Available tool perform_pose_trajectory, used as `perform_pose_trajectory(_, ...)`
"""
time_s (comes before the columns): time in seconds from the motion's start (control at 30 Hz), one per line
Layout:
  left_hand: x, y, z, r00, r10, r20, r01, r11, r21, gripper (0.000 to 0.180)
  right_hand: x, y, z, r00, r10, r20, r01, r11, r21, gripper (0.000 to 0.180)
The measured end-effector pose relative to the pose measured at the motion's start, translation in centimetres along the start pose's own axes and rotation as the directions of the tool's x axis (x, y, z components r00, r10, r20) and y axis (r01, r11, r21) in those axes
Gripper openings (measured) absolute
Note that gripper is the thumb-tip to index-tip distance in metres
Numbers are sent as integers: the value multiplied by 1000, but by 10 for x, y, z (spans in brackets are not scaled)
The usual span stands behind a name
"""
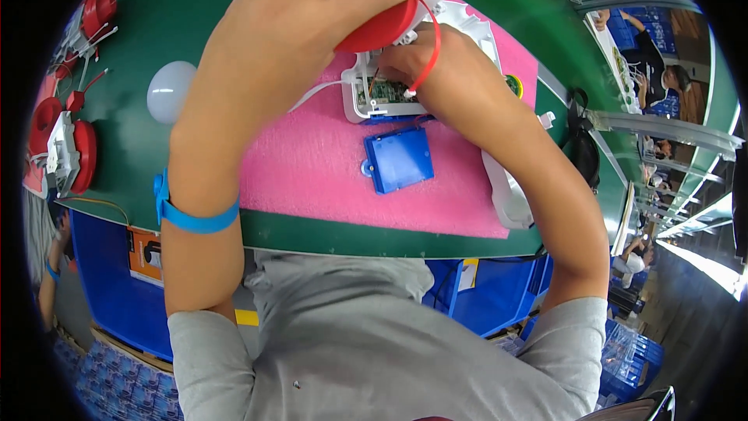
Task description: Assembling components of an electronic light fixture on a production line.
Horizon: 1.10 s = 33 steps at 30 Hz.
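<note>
Left hand [304,39] is wrapped around a red dome [382,8], fingers curled over its top and holding it tipped above the white housing [421,70]. The housing sits on the pink mat [327,164], toward the mat's far edge. Right hand [425,58] is down at the housing's open side, right over the small circuit board [383,92]. Its fingertips are hidden behind the dome and a red wire [431,51], so whether they pinch anything cannot be told.

Risks:
- The red wire loops from the dome down into the housing. The dome is held high, so one more tug likely strains the joint at the board.
- The right fingers work half blind under the dome. A slip could bend a part on the board or push a lead off its spot.
- The blue cover [399,159] lies loose on the mat, just on the near side of the housing. The right forearm passes beside it and could knock it toward the mat's near edge.
- The white bulb [170,91] rests off the mat's left edge on the green table [140,15]. It's round, so a left elbow bump probably rolls it.
- A white cable [315,92] runs out of the housing under the left hand and could snag if the dome is swung.
</note>
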<state>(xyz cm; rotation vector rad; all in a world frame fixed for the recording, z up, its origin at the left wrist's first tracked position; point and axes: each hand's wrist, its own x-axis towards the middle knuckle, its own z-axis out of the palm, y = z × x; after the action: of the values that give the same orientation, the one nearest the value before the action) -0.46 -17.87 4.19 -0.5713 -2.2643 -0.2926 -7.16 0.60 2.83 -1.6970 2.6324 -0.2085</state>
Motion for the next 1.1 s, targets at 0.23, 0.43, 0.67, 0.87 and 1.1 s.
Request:
perform_pose_trajectory(0.23, -1, 8, 6, 995, -85, 50, 87, 995, -52, 53, -2, 10, 4, 999, -34, -14, 34, 999, 12, 8)
perform_pose_trajectory(0.43, -2, 17, 10, 941, -335, 36, 333, 906, -261, 56, 3, 13, 6, 994, -82, -71, 84, 996, 28, 7)
perform_pose_trajectory(0.67, -1, 20, 9, 937, -345, 50, 346, 907, -240, 59, 3, 16, 6, 991, -114, -69, 115, 993, 13, 6)
perform_pose_trajectory(0.87, -3, 14, 9, 960, -271, 71, 279, 950, -143, 56, 5, 19, 8, 990, -125, -65, 128, 991, 31, 5)
perform_pose_trajectory(1.1, -1, 14, 8, 937, -341, 69, 346, 893, -287, 56, 5, 20, 7, 988, -127, -88, 133, 989, 66, 6)
